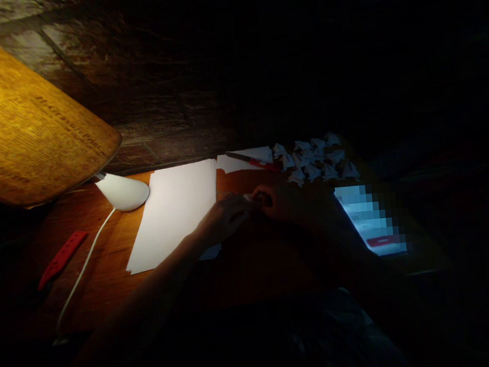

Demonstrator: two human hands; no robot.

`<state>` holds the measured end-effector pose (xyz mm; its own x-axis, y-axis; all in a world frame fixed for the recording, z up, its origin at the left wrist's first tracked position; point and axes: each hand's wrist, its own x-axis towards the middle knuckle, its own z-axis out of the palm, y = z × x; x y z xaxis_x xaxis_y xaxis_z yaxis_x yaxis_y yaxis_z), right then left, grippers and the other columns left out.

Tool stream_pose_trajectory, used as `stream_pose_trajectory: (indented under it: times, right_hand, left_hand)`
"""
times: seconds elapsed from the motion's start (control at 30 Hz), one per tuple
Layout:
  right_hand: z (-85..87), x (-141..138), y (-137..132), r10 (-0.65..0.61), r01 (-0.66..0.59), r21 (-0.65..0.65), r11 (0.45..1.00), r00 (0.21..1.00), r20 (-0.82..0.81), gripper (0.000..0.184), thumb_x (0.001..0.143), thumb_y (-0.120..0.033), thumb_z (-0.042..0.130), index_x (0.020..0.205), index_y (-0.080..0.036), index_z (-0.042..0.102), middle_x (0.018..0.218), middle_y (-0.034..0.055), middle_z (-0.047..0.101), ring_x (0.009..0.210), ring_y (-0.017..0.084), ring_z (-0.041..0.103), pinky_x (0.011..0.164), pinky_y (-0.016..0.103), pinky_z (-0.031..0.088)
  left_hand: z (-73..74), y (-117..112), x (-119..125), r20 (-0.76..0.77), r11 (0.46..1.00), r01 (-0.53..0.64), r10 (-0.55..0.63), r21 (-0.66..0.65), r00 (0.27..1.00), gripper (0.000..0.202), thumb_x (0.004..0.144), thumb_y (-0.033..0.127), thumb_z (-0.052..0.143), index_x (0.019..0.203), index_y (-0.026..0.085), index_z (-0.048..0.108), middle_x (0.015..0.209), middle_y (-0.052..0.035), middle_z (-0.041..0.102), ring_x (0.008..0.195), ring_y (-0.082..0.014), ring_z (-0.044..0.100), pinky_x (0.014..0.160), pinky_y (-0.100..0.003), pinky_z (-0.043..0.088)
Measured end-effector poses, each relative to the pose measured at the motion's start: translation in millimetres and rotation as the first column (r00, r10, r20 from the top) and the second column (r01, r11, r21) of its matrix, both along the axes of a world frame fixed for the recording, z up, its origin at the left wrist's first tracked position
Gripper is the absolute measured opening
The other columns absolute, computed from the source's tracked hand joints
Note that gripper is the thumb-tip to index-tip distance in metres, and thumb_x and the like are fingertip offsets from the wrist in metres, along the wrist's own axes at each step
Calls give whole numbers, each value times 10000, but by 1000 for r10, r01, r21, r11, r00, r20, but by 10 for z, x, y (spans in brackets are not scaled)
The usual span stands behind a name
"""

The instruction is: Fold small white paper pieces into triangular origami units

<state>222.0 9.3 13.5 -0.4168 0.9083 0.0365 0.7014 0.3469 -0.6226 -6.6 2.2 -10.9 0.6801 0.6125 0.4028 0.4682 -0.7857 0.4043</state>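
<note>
In dim light both my hands meet over a wooden table [106, 264]. My left hand [225, 215] and my right hand [286, 200] are closed in a pinch on a small white piece of paper [251, 197] between them. A stack of white paper sheets [174, 212] lies just left of my left hand. A heap of several small folded white paper pieces [317, 157] sits behind my right hand.
A glowing phone [369, 218] lies at right. A red-handled tool [253, 161] rests on a white sheet at the back. A white lamp base [122, 191] with its cord, a red strip [61, 258] and a large yellowish shade [21, 129] are at left. Brick wall behind.
</note>
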Motion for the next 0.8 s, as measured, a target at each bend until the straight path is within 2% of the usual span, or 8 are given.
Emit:
stream_pose_trajectory:
  times: [0.13,0.27,0.43,0.67,0.8]
  right_hand:
    - [2,61,31,64,-66,87,994,998,30,265,828,-178,742,1088,-205,782,1004,63,750,858,199,667,709,297,428]
    - [-18,137,78,187,-181,149,972,982,-27,287,791,-136,744,1069,-191,791,1104,89,716,992,229,670,796,320,476]
    - [-51,160,110,208,-194,145,970,973,-95,209,807,-135,728,1004,-178,782,1070,85,720,976,227,671,821,338,493]
    - [-83,204,182,231,-216,97,972,956,-179,104,827,-193,742,923,-177,778,1009,75,732,908,200,664,807,326,500]
    - [-84,239,217,246,-238,64,969,944,-220,102,828,-196,738,917,-181,786,1002,73,752,901,202,682,809,330,513]
  left_hand:
    - [-16,16,7,-5,1000,13,-13,25,1000,176,1026,212,582,1031,193,757,1073,-82,768,1064,-251,684,956,-458,584]
    - [-4,-1,8,14,999,44,-44,-22,999,230,1011,156,552,1145,198,735,1237,-92,748,1149,-231,703,985,-424,606]
    - [43,-23,7,-4,998,37,-38,-59,999,258,1011,148,549,1207,184,712,1218,-98,768,1123,-222,728,980,-401,615]
    - [68,-17,-9,-56,996,15,-20,-89,998,293,998,152,546,1231,203,717,1233,-102,759,1137,-243,712,1003,-453,589]
    - [78,-22,-8,-56,994,27,-33,-107,998,350,967,135,563,1264,233,720,1229,-84,757,1140,-252,704,1004,-466,579]
